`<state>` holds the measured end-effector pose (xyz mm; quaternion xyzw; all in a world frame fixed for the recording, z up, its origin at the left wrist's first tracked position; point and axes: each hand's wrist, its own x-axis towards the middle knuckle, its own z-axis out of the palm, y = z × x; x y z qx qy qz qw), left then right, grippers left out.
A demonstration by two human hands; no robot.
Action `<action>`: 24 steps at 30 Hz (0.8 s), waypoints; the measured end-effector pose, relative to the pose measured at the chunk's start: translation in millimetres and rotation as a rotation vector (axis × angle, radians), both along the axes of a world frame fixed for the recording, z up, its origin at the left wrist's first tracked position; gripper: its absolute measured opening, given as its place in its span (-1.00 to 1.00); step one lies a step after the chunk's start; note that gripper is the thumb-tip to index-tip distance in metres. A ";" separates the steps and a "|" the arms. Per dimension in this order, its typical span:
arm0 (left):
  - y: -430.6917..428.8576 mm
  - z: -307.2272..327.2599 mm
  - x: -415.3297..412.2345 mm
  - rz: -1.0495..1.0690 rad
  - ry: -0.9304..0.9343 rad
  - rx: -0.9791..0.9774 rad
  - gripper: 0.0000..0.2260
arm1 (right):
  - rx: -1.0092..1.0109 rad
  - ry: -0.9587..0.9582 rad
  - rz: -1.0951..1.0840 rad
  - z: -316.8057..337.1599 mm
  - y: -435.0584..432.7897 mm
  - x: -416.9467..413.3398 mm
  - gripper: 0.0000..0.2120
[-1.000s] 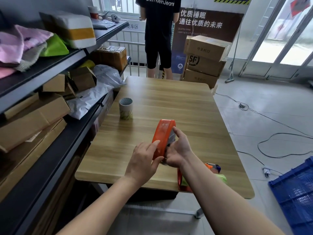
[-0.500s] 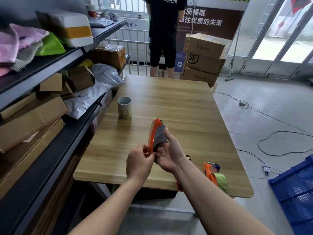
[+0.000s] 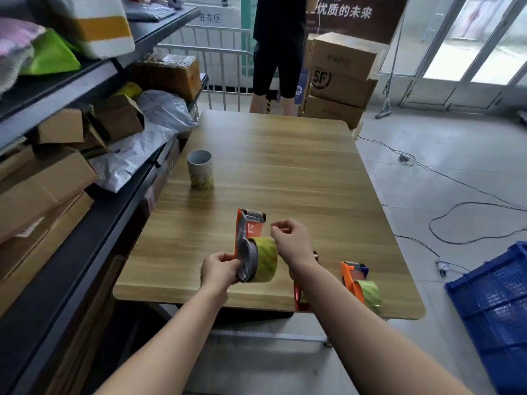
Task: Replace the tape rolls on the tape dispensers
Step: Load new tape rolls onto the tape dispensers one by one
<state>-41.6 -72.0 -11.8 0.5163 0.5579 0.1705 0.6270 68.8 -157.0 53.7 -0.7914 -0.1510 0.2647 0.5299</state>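
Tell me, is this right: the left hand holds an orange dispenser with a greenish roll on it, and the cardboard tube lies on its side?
Not quite. In the head view the cardboard tube stands upright on the table, open end up. The rest is right: the left hand holds the orange dispenser with the greenish roll on it.

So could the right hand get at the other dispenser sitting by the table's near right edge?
Probably yes. The right hand hovers beside the held dispenser, fingers curled on nothing visible, and the other dispenser lies uncovered just to its right, with bare table between.
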 end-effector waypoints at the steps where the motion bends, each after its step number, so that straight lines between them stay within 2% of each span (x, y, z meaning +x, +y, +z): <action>1: 0.4 -3.0 0.8 -0.011 -0.010 -0.057 -0.92 | -0.041 0.008 0.005 -12.1 -2.8 2.4 -0.91; 7: 3.7 -26.1 3.6 -0.022 0.015 -0.279 -0.93 | -0.091 0.445 -0.017 -65.9 -3.5 8.1 -0.75; 11: 7.0 -42.2 7.3 -0.080 0.040 -0.339 -0.91 | -0.100 0.579 0.048 -90.0 -8.2 3.2 -0.85; 13: 7.0 -50.2 9.1 -0.089 0.064 -0.352 -0.90 | -0.121 0.571 0.052 -97.9 -8.5 -0.6 -0.79; 15: 6.4 -58.3 10.0 -0.096 0.091 -0.364 -0.90 | -0.152 0.485 0.033 -106.5 -6.9 -3.1 -0.77; 18: 6.5 -71.6 11.5 -0.127 0.106 -0.365 -0.86 | -0.203 0.348 0.010 -120.0 -6.5 -6.0 -0.79; 24: 9.1 -88.2 14.8 -0.185 0.177 -0.347 -0.85 | -0.335 0.230 -0.043 -144.6 -6.4 -7.7 -0.83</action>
